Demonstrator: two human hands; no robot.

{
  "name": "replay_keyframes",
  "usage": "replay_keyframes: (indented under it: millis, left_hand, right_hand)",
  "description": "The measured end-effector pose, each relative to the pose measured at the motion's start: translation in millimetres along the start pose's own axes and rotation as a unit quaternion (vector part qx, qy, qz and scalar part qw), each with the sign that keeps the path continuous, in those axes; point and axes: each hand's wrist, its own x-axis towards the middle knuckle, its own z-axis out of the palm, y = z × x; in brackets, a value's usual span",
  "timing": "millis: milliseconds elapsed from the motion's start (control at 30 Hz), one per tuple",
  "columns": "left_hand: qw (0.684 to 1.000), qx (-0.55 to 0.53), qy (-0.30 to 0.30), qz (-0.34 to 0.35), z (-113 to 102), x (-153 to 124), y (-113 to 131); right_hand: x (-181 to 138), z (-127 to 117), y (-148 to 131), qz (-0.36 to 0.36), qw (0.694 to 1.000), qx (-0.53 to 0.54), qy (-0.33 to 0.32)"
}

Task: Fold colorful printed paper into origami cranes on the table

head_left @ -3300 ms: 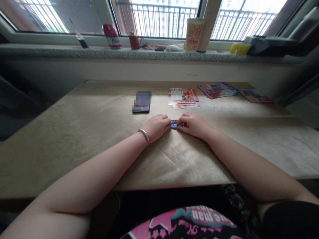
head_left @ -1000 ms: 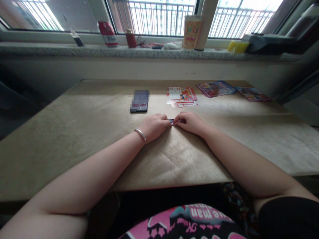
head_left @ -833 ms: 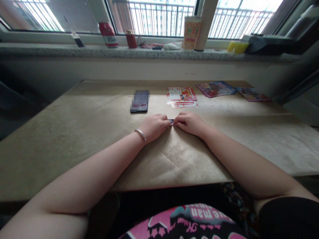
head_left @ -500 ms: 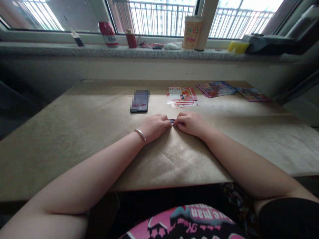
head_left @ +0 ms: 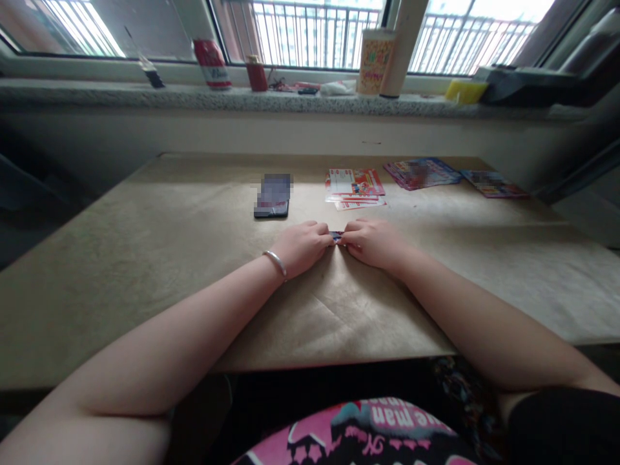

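Observation:
Close together on the table, my left hand (head_left: pixel 303 245) and my right hand (head_left: pixel 371 241) both grip a small folded piece of colourful printed paper (head_left: pixel 336 237). Only a narrow blue and red strip of it shows between my fingertips; the rest lies hidden under my fingers. Both hands are closed, thumbs and fingers pinching the paper from either side, low against the tabletop. A silver bangle circles my left wrist. Just beyond my hands lie red and white printed cards (head_left: pixel 356 184) in a loose stack.
A phone (head_left: pixel 274 195) lies beyond my left hand on the beige table (head_left: pixel 145 271). Colourful printed sheets (head_left: pixel 423 173) and another small pile (head_left: pixel 493 183) rest at the far right. On the windowsill stand a red can (head_left: pixel 212 63), a red bottle (head_left: pixel 256 73) and a patterned cup (head_left: pixel 375 62).
Both hands stay in nearly the same place on the folded paper. The fingers of my right hand have shifted slightly, and a little more of the strip shows between my fingertips.

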Motion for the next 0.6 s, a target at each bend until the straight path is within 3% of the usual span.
replay_keyframes:
  millis: [167,400,600]
  left_hand:
    - [1.000,-0.011,-0.014,0.008,-2,1,-1]
    - [0.999,-0.032,-0.014,0.010,-5,-1,0]
    - [1.000,-0.024,-0.010,0.007,-4,-2,3]
  right_hand:
    - [3,-3,-2,0.007,1.000,-0.008,-0.006]
    - [-5,1,12,0.006,0.998,0.067,-0.004]
    - [-3,-3,6,0.037,0.998,0.049,-0.016]
